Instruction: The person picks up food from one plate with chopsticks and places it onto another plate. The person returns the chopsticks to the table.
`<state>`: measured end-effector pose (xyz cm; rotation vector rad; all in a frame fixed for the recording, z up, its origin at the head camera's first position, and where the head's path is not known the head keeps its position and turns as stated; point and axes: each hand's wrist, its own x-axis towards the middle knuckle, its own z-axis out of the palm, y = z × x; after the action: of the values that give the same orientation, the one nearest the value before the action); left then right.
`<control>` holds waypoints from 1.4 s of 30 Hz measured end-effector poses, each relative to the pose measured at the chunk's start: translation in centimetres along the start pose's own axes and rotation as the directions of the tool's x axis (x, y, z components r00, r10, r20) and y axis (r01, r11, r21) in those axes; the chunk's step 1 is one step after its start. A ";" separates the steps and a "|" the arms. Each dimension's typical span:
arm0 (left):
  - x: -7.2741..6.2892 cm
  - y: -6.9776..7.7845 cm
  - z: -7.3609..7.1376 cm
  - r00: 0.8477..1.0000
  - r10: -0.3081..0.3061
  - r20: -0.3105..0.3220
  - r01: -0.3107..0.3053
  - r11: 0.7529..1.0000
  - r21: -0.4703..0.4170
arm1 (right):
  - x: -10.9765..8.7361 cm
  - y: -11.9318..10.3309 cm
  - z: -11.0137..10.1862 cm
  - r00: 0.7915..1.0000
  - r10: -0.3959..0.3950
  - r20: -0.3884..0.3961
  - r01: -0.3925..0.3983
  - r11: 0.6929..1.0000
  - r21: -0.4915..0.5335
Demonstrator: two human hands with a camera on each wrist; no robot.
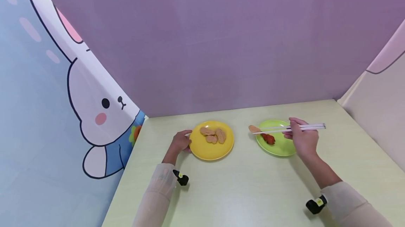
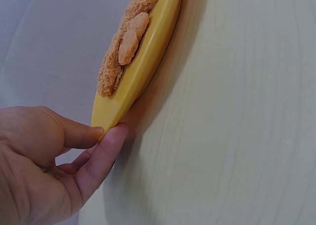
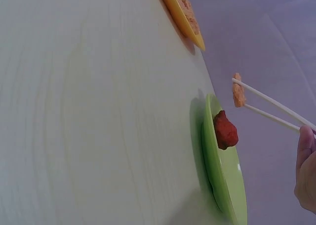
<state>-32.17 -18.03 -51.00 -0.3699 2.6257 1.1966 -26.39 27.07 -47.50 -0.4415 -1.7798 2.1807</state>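
Observation:
My left hand (image 1: 181, 141) pinches the left rim of a yellow plate (image 1: 210, 153) between thumb and fingers. Several tan, crumbly-looking fried chicken pieces (image 1: 220, 135) lie on that plate. To the right, a green plate (image 1: 282, 147) carries a dark red, glossy piece of food (image 1: 268, 138). My right hand (image 1: 304, 137) grips a pair of white chopsticks (image 1: 311, 126) above the green plate's right side. Between the chopstick tips sits one tan fried chicken piece (image 3: 238, 90), held up over the green plate's left edge. In the left wrist view, thumb and finger meet at the yellow rim.
Both plates are on a pale wood-grain table (image 1: 227, 191). A purple cloth wall (image 1: 221, 44) rises behind it. At the left hangs a cloth with a cartoon rabbit (image 1: 91, 107). Each wrist bears a small black camera.

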 end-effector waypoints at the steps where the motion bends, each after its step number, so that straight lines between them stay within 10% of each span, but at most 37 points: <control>1: 0.0 0.0 0.0 1.000 0.002 0.001 -0.002 1.000 0.001 | 0.0 0.0 -0.1 1.000 -0.001 -0.004 0.001 1.000 0.001; 42: -0.2 -0.2 -0.1 1.000 0.007 0.007 -0.007 1.000 -0.029 | 2.1 1.4 -3.5 0.991 -0.034 -0.127 0.037 0.999 0.024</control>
<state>-31.92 -18.14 -51.00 -0.3612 2.6084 1.2376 -26.87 30.79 -49.65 -0.5259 -1.6770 2.1005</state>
